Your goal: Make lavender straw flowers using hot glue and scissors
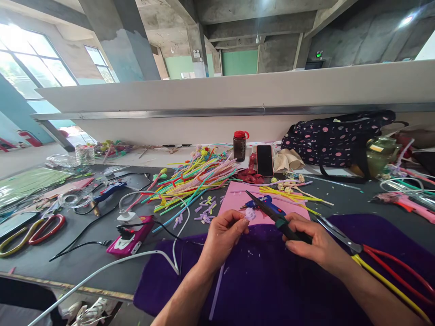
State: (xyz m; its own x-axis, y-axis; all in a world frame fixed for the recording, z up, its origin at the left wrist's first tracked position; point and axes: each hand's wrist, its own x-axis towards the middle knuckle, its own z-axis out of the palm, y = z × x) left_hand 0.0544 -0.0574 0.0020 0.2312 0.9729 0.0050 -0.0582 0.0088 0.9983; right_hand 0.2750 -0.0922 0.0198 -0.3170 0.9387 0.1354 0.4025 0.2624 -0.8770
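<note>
Pinched between the thumb and fingers of my left hand is a small lilac pipe-cleaner flower. My right hand is closed around the dark handles of black scissors. Their blades point up and left, just beside the flower; whether they touch it I cannot tell. Below my left hand a pale lilac stem lies over a purple cloth; its upper end is hidden. Behind the blades a blue glue gun lies on a pink sheet.
Colourful pipe cleaners are heaped beyond cut lilac bits. Large red-and-yellow-handled shears lie by my right forearm. A pink power strip trails cables at left. A bottle, a phone and a patterned bag stand behind.
</note>
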